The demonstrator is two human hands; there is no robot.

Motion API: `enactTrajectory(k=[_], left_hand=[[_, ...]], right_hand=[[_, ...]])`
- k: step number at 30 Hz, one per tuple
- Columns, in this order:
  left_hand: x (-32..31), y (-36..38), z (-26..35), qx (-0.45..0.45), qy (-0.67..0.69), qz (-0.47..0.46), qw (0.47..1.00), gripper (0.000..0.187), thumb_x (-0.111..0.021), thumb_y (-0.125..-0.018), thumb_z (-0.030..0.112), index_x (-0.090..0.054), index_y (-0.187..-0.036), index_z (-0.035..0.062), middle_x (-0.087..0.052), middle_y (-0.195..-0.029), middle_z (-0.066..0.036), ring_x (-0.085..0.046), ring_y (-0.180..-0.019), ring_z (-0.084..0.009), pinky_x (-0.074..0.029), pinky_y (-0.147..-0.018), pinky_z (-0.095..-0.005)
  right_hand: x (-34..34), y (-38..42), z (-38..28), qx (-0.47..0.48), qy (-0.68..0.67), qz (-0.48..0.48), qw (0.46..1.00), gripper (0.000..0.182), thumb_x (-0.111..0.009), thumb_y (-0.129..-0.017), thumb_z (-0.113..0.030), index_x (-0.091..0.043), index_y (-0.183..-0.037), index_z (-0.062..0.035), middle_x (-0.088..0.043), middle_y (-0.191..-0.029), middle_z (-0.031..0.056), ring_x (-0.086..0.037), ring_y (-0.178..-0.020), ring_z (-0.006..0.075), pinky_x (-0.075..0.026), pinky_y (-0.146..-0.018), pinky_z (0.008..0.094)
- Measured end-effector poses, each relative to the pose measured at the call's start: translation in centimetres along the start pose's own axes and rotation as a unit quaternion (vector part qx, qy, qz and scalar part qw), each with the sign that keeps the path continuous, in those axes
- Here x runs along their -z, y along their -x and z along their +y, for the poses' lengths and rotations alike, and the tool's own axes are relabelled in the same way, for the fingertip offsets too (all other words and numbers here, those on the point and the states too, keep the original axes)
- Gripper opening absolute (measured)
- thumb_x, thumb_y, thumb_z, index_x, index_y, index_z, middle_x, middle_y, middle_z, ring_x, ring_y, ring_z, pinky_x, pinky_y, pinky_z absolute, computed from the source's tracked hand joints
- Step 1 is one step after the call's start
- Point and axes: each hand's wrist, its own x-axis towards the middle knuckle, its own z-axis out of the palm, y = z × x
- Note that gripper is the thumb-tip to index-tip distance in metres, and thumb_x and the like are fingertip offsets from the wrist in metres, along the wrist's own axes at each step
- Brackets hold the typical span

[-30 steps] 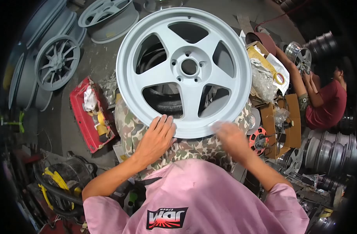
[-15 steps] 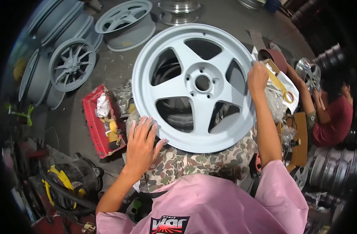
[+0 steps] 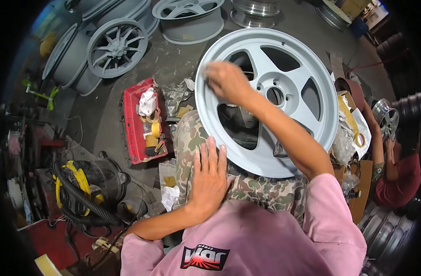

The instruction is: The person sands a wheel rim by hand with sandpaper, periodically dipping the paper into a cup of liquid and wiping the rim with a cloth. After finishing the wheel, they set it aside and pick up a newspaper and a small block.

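Note:
A pale grey-primed five-spoke wheel rim (image 3: 261,158) lies face up across my lap, above camouflage trousers (image 3: 187,138). My right hand (image 3: 229,83) reaches over the spokes to the rim's left outer lip. Its fingers are bent against the lip and blurred; whatever they press or hold is hidden. Flat on the trousers rests my left hand (image 3: 209,177), fingers stretched, tips beside the wheel's lower left edge. Nothing is in it.
On the left stand a red tray (image 3: 130,124) with tape and crumpled paper, and a black-yellow vacuum (image 3: 100,177). More wheels (image 3: 118,48) stand behind. At right are a cardboard box (image 3: 364,179), a tape roll (image 3: 359,139), and another person (image 3: 399,179) handling a wheel.
My right hand has crossed from the rim's right edge to its left lip. My left hand has moved off the rim's lower left edge onto the trousers. The view has shifted.

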Motion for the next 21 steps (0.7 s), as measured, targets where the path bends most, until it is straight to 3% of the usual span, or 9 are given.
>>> enactTrajectory(k=[1, 5, 7, 8, 12, 13, 15, 17, 21], left_hand=[[0.2, 0.5, 0.5, -0.001, 0.001, -0.002, 1.000, 0.093, -0.076, -0.090, 0.038, -0.032, -0.156, -0.0090, -0.019, -0.164, -0.039, -0.031, -0.150, -0.0496, -0.025, -0.124, -0.0569], [1.1, 2.1, 1.3, -0.056, 0.028, -0.042, 0.997, 0.083, -0.070, -0.094, 0.042, -0.039, -0.154, -0.0069, -0.025, -0.162, -0.039, -0.042, -0.143, -0.0502, -0.030, -0.121, -0.0564], [2.8, 2.9, 0.9, -0.154, 0.065, -0.147, 0.975, 0.076, -0.066, -0.098, 0.043, -0.043, -0.151, -0.0063, -0.035, -0.159, -0.035, -0.045, -0.142, -0.0479, -0.032, -0.121, -0.0548], [3.5, 2.8, 0.8, -0.158, 0.104, -0.169, 0.967, 0.072, -0.062, -0.101, 0.044, -0.046, -0.150, -0.0055, -0.043, -0.156, -0.030, -0.048, -0.141, -0.0434, -0.034, -0.120, -0.0528], [4.6, 1.6, -1.2, -0.106, 0.090, -0.092, 0.986, 0.060, -0.065, -0.101, 0.033, -0.051, -0.147, -0.0024, -0.048, -0.154, -0.027, -0.051, -0.139, -0.0396, -0.037, -0.118, -0.0518], [4.9, 0.9, -2.0, -0.112, 0.086, -0.097, 0.985, 0.060, -0.065, -0.101, 0.033, -0.051, -0.147, -0.0024, -0.048, -0.154, -0.027, -0.051, -0.139, -0.0396, -0.037, -0.118, -0.0518], [5.2, -0.9, -3.7, -0.033, 0.032, -0.001, 0.999, 0.054, -0.067, -0.100, 0.027, -0.055, -0.143, -0.0037, -0.053, -0.150, -0.027, -0.054, -0.135, -0.0414, -0.040, -0.116, -0.0504], [5.4, -2.4, -5.3, -0.005, 0.014, 0.023, 1.000, 0.051, -0.065, -0.101, 0.025, -0.056, -0.141, -0.0045, -0.054, -0.148, -0.026, -0.055, -0.134, -0.0421, -0.042, -0.115, -0.0492], [5.9, -3.7, -7.2, 0.045, 0.016, 0.063, 0.997, 0.045, -0.062, -0.103, 0.020, -0.057, -0.140, -0.0052, -0.057, -0.146, -0.025, -0.057, -0.131, -0.0437, -0.045, -0.112, -0.0465]], right_hand=[[0.0, 1.9, -2.3, 0.037, -0.062, 0.019, 0.997, 0.034, -0.068, -0.086, -0.008, -0.072, -0.120, -0.0039, -0.071, -0.122, 0.0177, -0.068, -0.109, 0.0368, -0.056, -0.096, 0.0470], [3.8, 11.9, -9.5, -0.013, -0.210, -0.075, 0.975, 0.043, -0.068, -0.088, -0.004, -0.069, -0.131, -0.0051, -0.066, -0.137, 0.0178, -0.066, -0.120, 0.0359, -0.054, -0.102, 0.0440], [7.4, 17.2, -12.5, -0.067, -0.223, -0.110, 0.966, 0.044, -0.068, -0.088, -0.002, -0.069, -0.132, -0.0049, -0.066, -0.138, 0.0163, -0.065, -0.124, 0.0346, -0.054, -0.104, 0.0424], [9.1, 20.1, -13.6, -0.093, -0.207, -0.112, 0.967, 0.044, -0.068, -0.087, -0.002, -0.068, -0.131, -0.0035, -0.066, -0.139, 0.0161, -0.065, -0.125, 0.0339, -0.054, -0.104, 0.0432], [11.1, 26.6, -15.5, -0.124, -0.091, -0.094, 0.984, 0.044, -0.068, -0.083, -0.002, -0.068, -0.128, -0.0004, -0.063, -0.142, 0.0158, -0.062, -0.131, 0.0324, -0.052, -0.107, 0.0443], [10.3, 26.1, -15.9, -0.131, -0.091, -0.089, 0.983, 0.044, -0.068, -0.083, -0.002, -0.068, -0.128, -0.0004, -0.063, -0.142, 0.0158, -0.062, -0.131, 0.0324, -0.052, -0.107, 0.0443], [7.3, 21.8, -15.8, -0.063, -0.100, -0.036, 0.992, 0.043, -0.068, -0.081, -0.003, -0.068, -0.124, 0.0030, -0.062, -0.141, 0.0178, -0.059, -0.133, 0.0347, -0.050, -0.109, 0.0452], [2.3, 16.5, -15.2, -0.057, -0.054, 0.034, 0.996, 0.050, -0.071, -0.082, -0.004, -0.064, -0.131, 0.0038, -0.062, -0.138, 0.0195, -0.058, -0.132, 0.0368, -0.048, -0.110, 0.0456], [-0.6, 8.7, -15.2, -0.145, -0.062, 0.023, 0.987, 0.050, -0.069, -0.082, -0.004, -0.062, -0.132, 0.0044, -0.061, -0.138, 0.0205, -0.057, -0.132, 0.0362, -0.046, -0.112, 0.0454]])
